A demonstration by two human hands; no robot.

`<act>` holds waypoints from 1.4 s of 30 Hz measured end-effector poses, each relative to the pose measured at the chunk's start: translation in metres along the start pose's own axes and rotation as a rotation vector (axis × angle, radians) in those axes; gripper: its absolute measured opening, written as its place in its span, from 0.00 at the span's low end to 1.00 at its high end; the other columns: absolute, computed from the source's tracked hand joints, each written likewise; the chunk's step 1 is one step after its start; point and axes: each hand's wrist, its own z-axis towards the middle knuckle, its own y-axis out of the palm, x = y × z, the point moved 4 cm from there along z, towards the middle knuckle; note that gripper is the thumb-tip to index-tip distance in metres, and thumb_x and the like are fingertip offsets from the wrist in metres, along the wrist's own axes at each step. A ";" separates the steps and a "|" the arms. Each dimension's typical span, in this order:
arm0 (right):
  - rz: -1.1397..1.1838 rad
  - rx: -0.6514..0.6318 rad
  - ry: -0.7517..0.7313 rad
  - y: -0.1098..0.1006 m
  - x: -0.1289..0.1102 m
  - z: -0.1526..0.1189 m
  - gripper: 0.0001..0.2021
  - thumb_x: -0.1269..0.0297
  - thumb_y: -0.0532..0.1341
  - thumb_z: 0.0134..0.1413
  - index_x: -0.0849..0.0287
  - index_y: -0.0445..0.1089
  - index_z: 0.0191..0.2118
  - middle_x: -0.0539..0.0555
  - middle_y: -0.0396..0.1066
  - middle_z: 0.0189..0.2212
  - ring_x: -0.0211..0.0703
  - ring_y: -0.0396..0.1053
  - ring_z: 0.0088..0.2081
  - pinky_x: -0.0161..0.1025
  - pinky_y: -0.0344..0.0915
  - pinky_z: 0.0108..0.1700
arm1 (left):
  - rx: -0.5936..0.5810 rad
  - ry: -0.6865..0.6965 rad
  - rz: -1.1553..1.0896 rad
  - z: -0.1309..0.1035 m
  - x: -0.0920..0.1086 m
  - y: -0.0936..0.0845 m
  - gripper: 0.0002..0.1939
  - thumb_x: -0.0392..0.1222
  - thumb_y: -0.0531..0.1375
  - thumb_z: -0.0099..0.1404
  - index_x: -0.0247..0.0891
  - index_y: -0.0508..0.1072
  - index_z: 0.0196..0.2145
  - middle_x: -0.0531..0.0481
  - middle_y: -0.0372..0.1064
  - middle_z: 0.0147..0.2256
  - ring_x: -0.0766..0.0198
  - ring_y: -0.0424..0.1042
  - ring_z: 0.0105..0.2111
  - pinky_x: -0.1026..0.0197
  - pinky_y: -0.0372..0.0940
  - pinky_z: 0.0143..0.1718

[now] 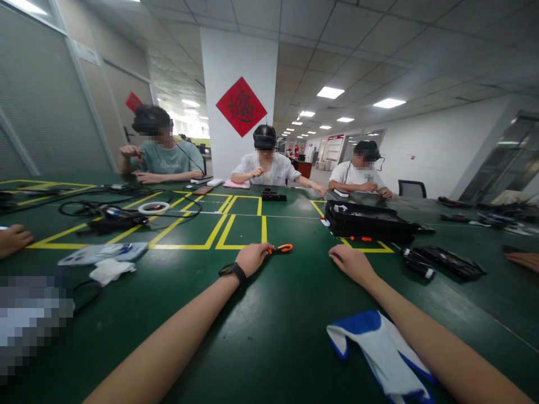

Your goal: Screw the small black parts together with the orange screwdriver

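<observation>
Here, your left hand [252,258], a black watch [233,271] on its wrist, is closed on one end of an orange-and-black tool [283,248], whose looped handle juts to the right, just above the green table [290,314]. Your right hand [351,261] is low over the table, well apart from the left, fingers loosely bent; you cannot tell how far it is open or whether it grips anything. Just beyond it lies an orange-handled tool [361,239], in front of a long black case [370,220]. A blue-and-white glove [383,350] lies beside your right forearm. Farther right are black parts [450,262]. Beyond your left hand, yellow tape [241,247] marks out boxes, with a small black object [273,195] past them. To the left are dark cables [113,216] and a crumpled white cloth [112,271]. Three people wearing headsets sit across the table.
</observation>
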 end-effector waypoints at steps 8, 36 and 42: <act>-0.491 0.054 0.355 -0.063 0.110 -0.097 0.14 0.61 0.46 0.55 0.58 0.67 0.38 0.62 0.67 0.39 0.52 0.63 0.40 0.44 0.56 0.40 | 0.016 -0.022 0.118 -0.007 0.005 -0.005 0.15 0.41 0.47 0.62 0.48 0.69 0.42 0.47 0.72 0.33 0.57 0.69 0.33 0.60 0.58 0.32; -0.637 -0.057 0.395 -0.073 0.156 -0.137 0.13 0.61 0.48 0.55 0.57 0.68 0.38 0.56 0.66 0.38 0.45 0.62 0.39 0.38 0.56 0.35 | -0.045 -0.037 0.209 -0.010 0.016 -0.008 0.14 0.41 0.47 0.62 0.46 0.67 0.43 0.51 0.70 0.37 0.62 0.69 0.35 0.64 0.58 0.32; -0.485 -0.044 0.510 -0.071 0.167 -0.141 0.13 0.59 0.50 0.53 0.55 0.67 0.39 0.54 0.63 0.42 0.42 0.63 0.35 0.35 0.58 0.30 | -0.059 -0.064 0.198 -0.010 0.019 -0.009 0.14 0.40 0.48 0.62 0.45 0.67 0.43 0.50 0.70 0.38 0.63 0.69 0.36 0.64 0.59 0.34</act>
